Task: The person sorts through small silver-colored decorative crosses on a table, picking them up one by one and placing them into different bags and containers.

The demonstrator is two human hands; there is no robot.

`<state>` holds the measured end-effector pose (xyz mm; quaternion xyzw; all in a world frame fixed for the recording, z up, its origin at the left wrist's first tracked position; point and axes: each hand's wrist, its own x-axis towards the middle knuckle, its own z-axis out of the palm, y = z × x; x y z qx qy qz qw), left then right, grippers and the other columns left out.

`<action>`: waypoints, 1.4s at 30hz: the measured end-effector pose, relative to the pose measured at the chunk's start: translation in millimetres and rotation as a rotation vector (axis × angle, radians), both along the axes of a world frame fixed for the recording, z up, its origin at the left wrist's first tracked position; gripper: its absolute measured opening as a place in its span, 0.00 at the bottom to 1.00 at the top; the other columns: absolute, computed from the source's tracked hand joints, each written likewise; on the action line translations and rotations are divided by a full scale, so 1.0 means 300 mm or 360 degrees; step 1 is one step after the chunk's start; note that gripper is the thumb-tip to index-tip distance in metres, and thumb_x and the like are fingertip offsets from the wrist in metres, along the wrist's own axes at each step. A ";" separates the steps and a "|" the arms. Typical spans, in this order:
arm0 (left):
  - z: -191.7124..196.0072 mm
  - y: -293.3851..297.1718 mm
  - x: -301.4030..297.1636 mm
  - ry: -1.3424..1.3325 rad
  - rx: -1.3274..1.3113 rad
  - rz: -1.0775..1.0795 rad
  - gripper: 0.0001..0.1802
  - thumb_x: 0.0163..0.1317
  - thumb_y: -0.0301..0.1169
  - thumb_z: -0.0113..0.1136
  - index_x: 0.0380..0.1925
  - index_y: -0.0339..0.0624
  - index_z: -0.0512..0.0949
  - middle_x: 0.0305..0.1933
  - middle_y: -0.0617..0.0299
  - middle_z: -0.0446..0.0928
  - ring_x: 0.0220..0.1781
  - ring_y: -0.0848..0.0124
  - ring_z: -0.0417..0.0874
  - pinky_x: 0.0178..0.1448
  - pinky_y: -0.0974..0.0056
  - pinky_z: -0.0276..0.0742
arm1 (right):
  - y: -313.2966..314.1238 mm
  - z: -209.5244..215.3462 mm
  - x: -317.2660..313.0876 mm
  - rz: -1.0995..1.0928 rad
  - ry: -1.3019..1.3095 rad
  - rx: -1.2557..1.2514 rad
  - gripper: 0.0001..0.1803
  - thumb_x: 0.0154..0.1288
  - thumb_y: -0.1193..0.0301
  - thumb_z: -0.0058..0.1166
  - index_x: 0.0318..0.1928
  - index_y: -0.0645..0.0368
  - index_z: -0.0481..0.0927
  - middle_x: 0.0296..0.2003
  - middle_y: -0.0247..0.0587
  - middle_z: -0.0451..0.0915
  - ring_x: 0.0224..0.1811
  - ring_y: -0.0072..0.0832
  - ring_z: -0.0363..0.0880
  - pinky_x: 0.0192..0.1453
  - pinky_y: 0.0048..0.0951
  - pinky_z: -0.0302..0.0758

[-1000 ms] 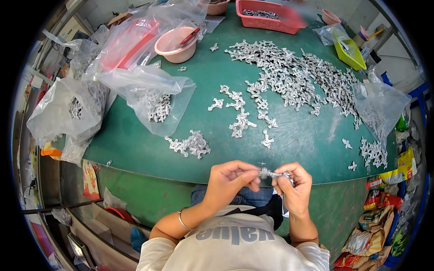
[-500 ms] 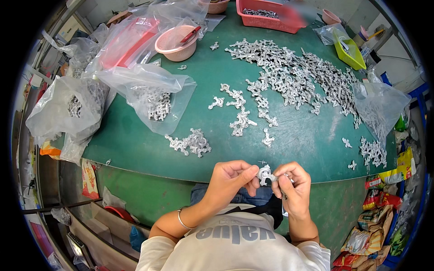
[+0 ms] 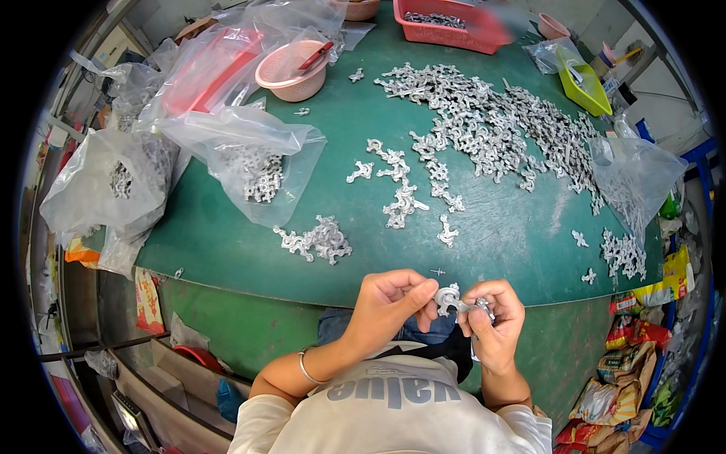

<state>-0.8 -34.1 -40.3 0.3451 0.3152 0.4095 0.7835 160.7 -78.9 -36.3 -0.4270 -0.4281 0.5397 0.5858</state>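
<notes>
Between my two hands, at the table's near edge, is a small silver-grey metal casting [image 3: 448, 297] with a curved hook shape. My left hand [image 3: 397, 303] pinches its left end between thumb and forefinger. My right hand [image 3: 493, 316] is closed round its right end, and more grey metal shows among those fingers, perhaps further castings. A tiny thin metal piece [image 3: 438, 271] lies on the green table [image 3: 363, 242] just beyond my hands. To the left sits a small pile of like castings [image 3: 321, 240], and a loose one [image 3: 448, 231] lies straight ahead.
A large heap of castings [image 3: 484, 125] spreads over the far right. Clear plastic bags [image 3: 249, 151] with castings lie on the left, near a pink basket [image 3: 291, 76]. A red tray [image 3: 446, 34] and a yellow-green basket [image 3: 582, 83] stand at the back.
The casting in my hands has turned and shifted slightly right. My right hand has moved a little right and down, showing more metal between its fingers.
</notes>
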 end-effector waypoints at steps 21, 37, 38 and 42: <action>0.047 0.058 0.059 -0.0076 -0.0219 -0.0289 0.17 0.60 0.35 0.51 0.15 0.40 0.68 0.14 0.68 0.65 0.12 0.82 0.61 0.15 0.76 0.52 | -0.045 0.012 0.008 0.0030 -0.0174 0.0084 0.30 0.42 0.83 0.63 0.49 0.66 0.67 0.25 0.34 0.74 0.25 0.14 0.68 0.30 0.15 0.64; -0.090 0.028 0.035 0.0277 0.0123 0.0018 0.09 0.62 0.28 0.47 0.36 0.35 0.73 0.24 0.62 0.72 0.25 0.77 0.73 0.26 0.74 0.69 | 0.065 -0.112 0.062 -0.0009 0.1642 -0.0444 0.10 0.58 0.66 0.43 0.36 0.59 0.68 0.26 0.39 0.65 0.11 0.24 0.56 0.10 0.20 0.56; -0.107 0.032 0.022 0.0313 0.0115 0.0034 0.09 0.62 0.28 0.46 0.36 0.34 0.73 0.24 0.62 0.72 0.25 0.77 0.73 0.26 0.74 0.69 | 0.077 -0.117 0.079 -0.0063 0.1574 -0.0451 0.09 0.59 0.67 0.43 0.36 0.59 0.69 0.31 0.43 0.67 0.14 0.25 0.60 0.10 0.21 0.57; -0.140 0.030 -0.005 0.0480 0.0148 0.0034 0.07 0.60 0.26 0.48 0.36 0.35 0.73 0.25 0.64 0.72 0.26 0.79 0.72 0.27 0.76 0.68 | 0.134 -0.157 0.147 -0.0141 0.0664 -0.0444 0.06 0.58 0.72 0.49 0.36 0.60 0.74 0.32 0.42 0.71 0.22 0.23 0.67 0.13 0.24 0.62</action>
